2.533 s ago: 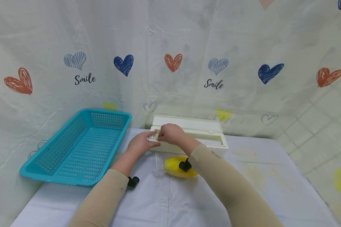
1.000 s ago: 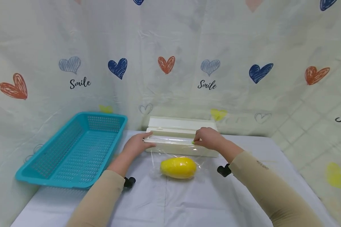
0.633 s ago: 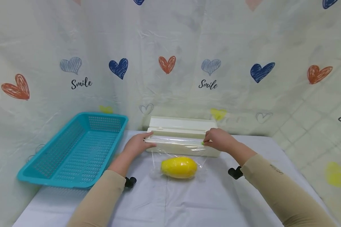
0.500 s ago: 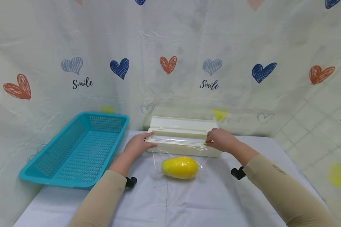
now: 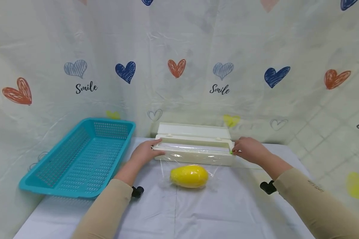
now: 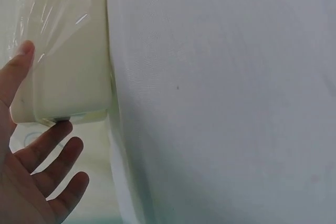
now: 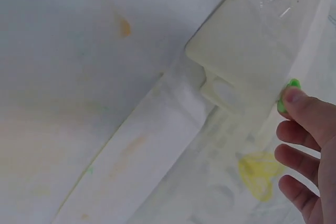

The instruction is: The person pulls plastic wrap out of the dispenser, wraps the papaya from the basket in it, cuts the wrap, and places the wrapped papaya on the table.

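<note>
A cream cling film dispenser [image 5: 197, 159] stands at the back of the table, its lid [image 5: 194, 130] raised. My left hand [image 5: 143, 153] holds the left end, thumb on the front and fingers around the end; the outer fingers are spread in the left wrist view. At the right end, my right hand [image 5: 250, 151] pinches the small green slide cutter [image 7: 295, 83] between thumb and forefinger. Clear film [image 5: 163, 167] comes over the front edge down to a yellow oval fruit [image 5: 189, 176], which lies on the table in front, covered by film.
A turquoise perforated basket [image 5: 126, 146] sits at the left of the table. White cloth [image 5: 215, 212] covers the tabletop. Close behind the dispenser hangs a curtain [image 5: 197, 43] printed with hearts. A dark camera is strapped to each wrist.
My right hand has slid the green cutter along the dispenser from its left end to its right end. My left hand stays at the left end. The fruit lies still.
</note>
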{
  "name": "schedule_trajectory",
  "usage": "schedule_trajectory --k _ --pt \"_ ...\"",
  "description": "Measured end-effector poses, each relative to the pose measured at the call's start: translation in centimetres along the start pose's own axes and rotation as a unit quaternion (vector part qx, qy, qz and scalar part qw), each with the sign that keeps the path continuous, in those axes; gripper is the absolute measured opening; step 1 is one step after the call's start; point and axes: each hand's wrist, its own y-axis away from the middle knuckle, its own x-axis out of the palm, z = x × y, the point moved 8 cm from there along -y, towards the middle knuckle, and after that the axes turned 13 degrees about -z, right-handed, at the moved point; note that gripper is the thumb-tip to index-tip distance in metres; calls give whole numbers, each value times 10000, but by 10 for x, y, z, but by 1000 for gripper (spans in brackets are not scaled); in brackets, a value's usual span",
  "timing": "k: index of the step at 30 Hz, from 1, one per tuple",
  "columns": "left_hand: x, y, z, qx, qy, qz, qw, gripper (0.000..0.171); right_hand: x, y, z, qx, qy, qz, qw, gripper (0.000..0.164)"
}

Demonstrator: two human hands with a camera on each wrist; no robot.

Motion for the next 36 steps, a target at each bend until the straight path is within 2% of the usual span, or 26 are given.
schedule_trajectory --k 5,8,12,15,20,25,30,33,36 --pt "3 1 2 -74 26 178 9998 78 0 3 3 188 -30 -323 9993 9" --pt "4 3 0 -36 -83 317 9995 77 2 5 6 514 -266 -538 9969 17" --pt "2 5 -5 108 -246 319 9991 73 7 6 10 958 -601 -705 9911 26" --pt "2 7 -9 160 -208 270 9993 70 13 3 13 1086 -698 -736 9889 29" --pt "-1 8 -14 432 -191 14 9989 58 22 0 17 1056 -806 -742 9884 23" --pt "-7 14 -23 815 -176 -375 9958 38 21 -1 18 1061 -857 -886 9867 19" --pt "-11 21 -28 1003 -193 -638 9927 22 19 -2 21 1032 -923 -1084 9844 13" --pt "-11 25 -27 1045 -40 -624 9926 20 19 -3 22 1126 -1011 -1111 9822 9" --pt "-8 26 -23 975 267 -474 9937 21 20 -1 22 1310 -1052 -1050 9802 11"
